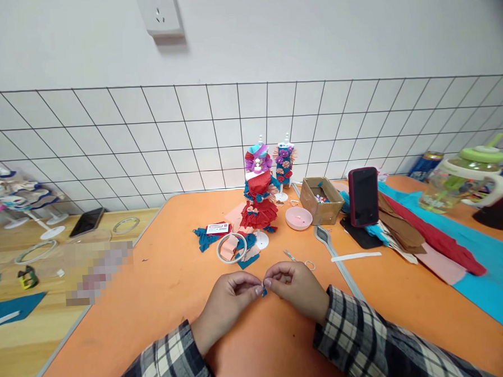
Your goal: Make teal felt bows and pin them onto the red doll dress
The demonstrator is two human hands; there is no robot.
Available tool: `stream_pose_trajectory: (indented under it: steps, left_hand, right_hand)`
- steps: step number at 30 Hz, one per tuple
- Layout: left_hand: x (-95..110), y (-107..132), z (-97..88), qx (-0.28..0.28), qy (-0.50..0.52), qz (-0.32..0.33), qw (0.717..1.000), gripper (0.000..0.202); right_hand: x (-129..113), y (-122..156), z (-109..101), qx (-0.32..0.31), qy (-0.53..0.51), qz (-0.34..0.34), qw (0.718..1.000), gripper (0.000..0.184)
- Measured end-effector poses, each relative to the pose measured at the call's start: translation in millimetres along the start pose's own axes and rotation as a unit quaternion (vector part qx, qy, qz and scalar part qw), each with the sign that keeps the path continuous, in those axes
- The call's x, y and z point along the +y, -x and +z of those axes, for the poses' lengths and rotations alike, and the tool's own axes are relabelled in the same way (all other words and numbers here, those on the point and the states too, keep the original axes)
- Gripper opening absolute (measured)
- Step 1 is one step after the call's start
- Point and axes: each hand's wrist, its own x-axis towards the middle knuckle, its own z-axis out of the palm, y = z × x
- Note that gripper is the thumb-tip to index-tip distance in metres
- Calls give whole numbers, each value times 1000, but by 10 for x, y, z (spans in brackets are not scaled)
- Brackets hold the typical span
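Both of my hands meet low in the middle of the orange table [164, 294]. My left hand [228, 305] and my right hand [297, 290] are closed in pinches on a tiny blue paper piece [264, 291] held between their fingertips. Behind them stands a doll in a red and blue paper dress [259, 202] on a white stand, with a second decorated doll [284, 164] further back. A roll of tape [231, 248] lies on blue and pink paper scraps, and small scissors [297, 259] lie just beyond my right hand.
A pink bowl [298, 218], a cardboard box [320, 199] and a propped phone [364, 196] stand right of the dolls. Brown, red, pink and blue paper sheets [440, 240] lie at the right, beside a green-lidded jug [466, 183]. A wooden table [14, 336] at the left holds more dolls.
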Motion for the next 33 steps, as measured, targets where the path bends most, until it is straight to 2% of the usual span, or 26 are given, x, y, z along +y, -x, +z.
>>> stream_pose_trajectory:
  steps: [4, 8, 17, 22, 24, 29, 33]
  left_hand:
    - [-10, -11, -2, 24, 29, -2, 999, 18]
    - [-19, -24, -10, 30, 36, 1, 999, 18]
    - [-66, -25, 9, 37, 51, 0, 998, 21]
    - [-66, -4, 33, -27, 158, -40, 986, 41]
    - [-64, -3, 26, -37, 172, -49, 983, 49]
    - [-38, -32, -47, 20, 84, -25, 996, 56]
    - [21, -15, -74, 8, -14, 41, 999, 30]
  right_hand:
    - [1, 9, 14, 0, -39, 48, 998, 18]
    - [-17, 32, 15, -2, -57, 74, 996, 32]
    - [45, -3, 49, 3, -65, 71, 995, 22]
    - [80, -15, 49, 9, -84, 63, 994, 19]
    - [92, -24, 37, 8, -74, 55, 996, 17]
    - [107, -24, 7, 14, 3, -10, 1000, 7]
    - [98, 14, 19, -13, 40, -33, 999, 4]
